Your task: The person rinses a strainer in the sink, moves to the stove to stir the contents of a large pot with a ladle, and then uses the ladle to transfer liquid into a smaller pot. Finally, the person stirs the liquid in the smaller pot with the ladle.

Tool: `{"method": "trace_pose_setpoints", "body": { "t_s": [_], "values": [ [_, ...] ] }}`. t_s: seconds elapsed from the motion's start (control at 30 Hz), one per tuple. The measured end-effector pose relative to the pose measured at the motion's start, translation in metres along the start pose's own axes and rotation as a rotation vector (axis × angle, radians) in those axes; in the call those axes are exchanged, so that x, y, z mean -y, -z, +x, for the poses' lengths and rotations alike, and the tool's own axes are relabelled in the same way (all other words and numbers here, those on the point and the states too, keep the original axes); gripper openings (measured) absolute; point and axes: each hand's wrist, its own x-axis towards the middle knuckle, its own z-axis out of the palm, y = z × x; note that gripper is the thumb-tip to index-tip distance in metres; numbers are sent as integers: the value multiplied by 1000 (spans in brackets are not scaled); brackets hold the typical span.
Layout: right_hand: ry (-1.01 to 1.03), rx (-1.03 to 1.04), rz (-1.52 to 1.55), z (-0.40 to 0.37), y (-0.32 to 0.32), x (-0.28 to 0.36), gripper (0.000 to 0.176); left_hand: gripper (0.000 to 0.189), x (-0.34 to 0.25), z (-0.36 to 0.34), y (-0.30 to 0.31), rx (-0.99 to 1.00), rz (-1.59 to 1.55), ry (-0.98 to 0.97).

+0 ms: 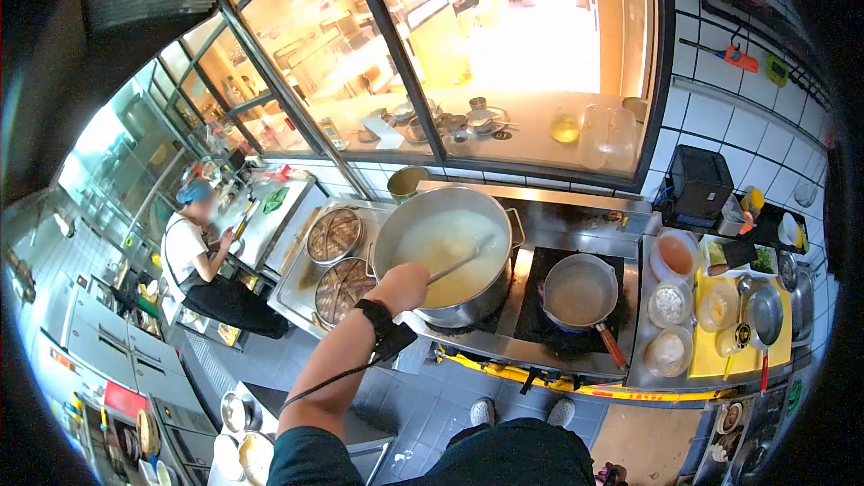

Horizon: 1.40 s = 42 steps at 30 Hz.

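Observation:
My left hand [400,288] is closed around the long metal handle of a utensil [463,259]. The utensil slants right into a large steel stockpot [409,213], and the kind of its far end cannot be made out. Cloudy, pale yellowish liquid [445,283] fills much of the pot. A dark strap with a small black device and a cord is on my left wrist, beside the pot's near rim. To the right, a smaller pan [580,288] with a reddish handle sits on another burner. My right hand is out of view.
Two round, brown-patterned steamers [334,235] stand left of the pot. Bowls of white ingredients [670,303] and a yellow board [713,355] occupy the right counter. A co-worker [193,247] stands at the left counter. A yellow rail [576,385] runs along the stove front.

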Motion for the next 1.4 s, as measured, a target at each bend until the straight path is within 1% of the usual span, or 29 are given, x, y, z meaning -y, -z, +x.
{"method": "trace_pose_setpoints", "body": {
  "t_s": [0.03, 0.07, 0.1, 0.13, 0.17, 0.2, 0.27, 0.3, 0.33, 0.37, 0.4, 0.47, 0.5, 0.53, 0.6, 0.67, 0.73, 0.77, 0.8, 0.83, 0.87, 0.93, 0.97, 1.1, 1.2, 1.27, 1.3, 1.37, 1.4],
  "values": [
    [132, 59, -19, -4, 0, 2, 35, 20, 4, -7, 4, 17, -58, -75],
    [127, 59, -25, -5, 0, 1, 35, 22, 8, -15, 11, 34, -117, -149],
    [134, 31, -2, 2, 1, -8, 39, 22, 8, -20, 28, 201, -156, -89],
    [141, 3, 21, 9, 3, -16, 43, 22, 12, -28, 37, 206, -162, -86],
    [96, -14, -40, 18, 8, -22, 58, 22, 17, -37, 45, 178, -147, -149],
    [90, -21, -47, 35, 12, -24, 58, 22, 24, -43, 50, 152, -133, -215],
    [-386, 120, 450, 51, 22, -21, 20, 21, 37, -51, 57, 194, -86, -185],
    [-382, 83, 514, 44, 18, -17, 21, 22, 40, -53, 65, 255, -49, -139],
    [-375, 48, 579, 35, 5, -6, 23, 21, 54, -53, 53, 245, 45, -77],
    [-332, 242, 452, 65, 43, -44, 18, 20, 57, -55, 56, 236, 78, -65],
    [-332, 231, 452, 62, 42, -44, 18, 19, 57, -58, 62, 225, 110, -50],
    [-405, 11, 459, 57, 31, -30, 11, 18, 58, -60, 61, 192, 152, -7],
    [-441, 85, 446, 52, 33, -20, 7, 17, 58, -61, 61, 157, 202, 41],
    [-445, 80, 443, 46, 30, -14, 7, 17, 56, -61, 62, 162, 199, 41],
    [-375, -159, 258, 25, 9, 3, 8, 18, 51, -60, 65, 169, 237, 133],
    [-389, -145, 229, 26, 12, 7, 9, 18, 54, -58, 55, 132, 214, 140],
    [-405, -21, 367, 35, 28, -7, 14, 19, 62, -54, 34, 96, 191, 144],
    [-405, -25, 369, 42, 35, -17, 14, 19, 69, -49, 19, 85, 184, 169],
    [-325, 64, 429, 50, 44, -29, 16, 19, 71, -47, 11, 74, 177, 193],
    [-242, 151, 489, 53, 49, -35, 19, 19, 67, -47, 13, 76, 176, 188],
    [-242, 146, 491, 49, 46, -32, 19, 20, 60, -49, 17, 92, 168, 180],
    [-244, -104, 146, 38, 18, -7, 22, 20, 58, -50, 15, 110, 158, 170],
    [-302, -259, 236, 14, -17, 27, 38, 20, 64, -50, 8, 97, 140, 161],
    [-310, -220, 287, 1, -25, 37, 38, 19, 57, -55, 15, 94, 147, 155],
    [-306, -131, 349, 2, -18, 35, 34, 18, 74, -51, -4, 72, 86, 99],
    [-429, -162, 378, 7, -16, 32, 25, 18, 79, -51, -7, 73, 72, 57],
    [-430, -164, 380, 5, -17, 33, 25, 18, 81, -52, -7, 73, 58, 18],
    [-454, -203, 160, 1, -24, 41, 21, 20, 88, -55, -15, 59, 18, 12],
    [-456, -203, 162, 0, -30, 42, 21, 22, 86, -56, -12, 45, -22, 8]
  ]
}}
